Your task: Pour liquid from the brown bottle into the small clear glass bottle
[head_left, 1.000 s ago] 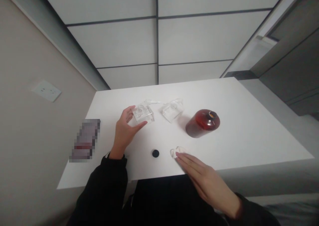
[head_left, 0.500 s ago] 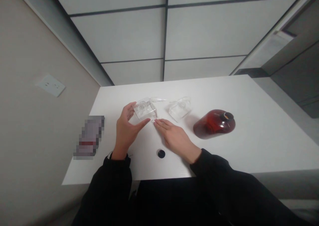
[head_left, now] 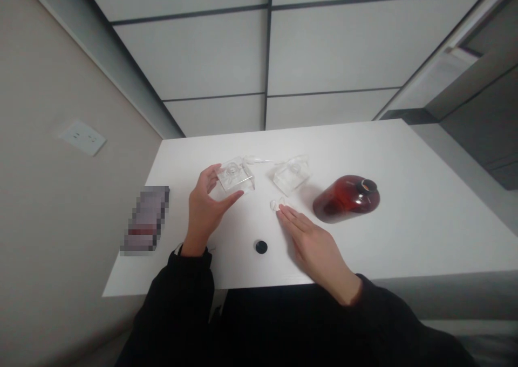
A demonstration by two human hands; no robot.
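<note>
A clear square-sided container (head_left: 236,177) with a round mouth on top stands on the white table. My left hand (head_left: 206,202) curves round its left and near sides, fingertips at the far left corner and thumb along the front. To the right, my right hand (head_left: 313,240) is low over the table, with its fingers together on a small clear piece (head_left: 275,204), perhaps a stopper or lid. A second clear container (head_left: 291,176) of similar shape is just beyond that piece. Between my forearms lies a round black cap (head_left: 261,246).
A large reddish-brown bottle (head_left: 343,201) without a cap is right of my right hand. A thin clear tube-like item (head_left: 257,160) lies behind the containers. Near the left table edge (head_left: 111,280) is a pixelated flat object (head_left: 146,218). White panels rise behind the table.
My right hand has moved right and toward me, away from the first container, taking the small clear piece along. My left hand stays at the container.
</note>
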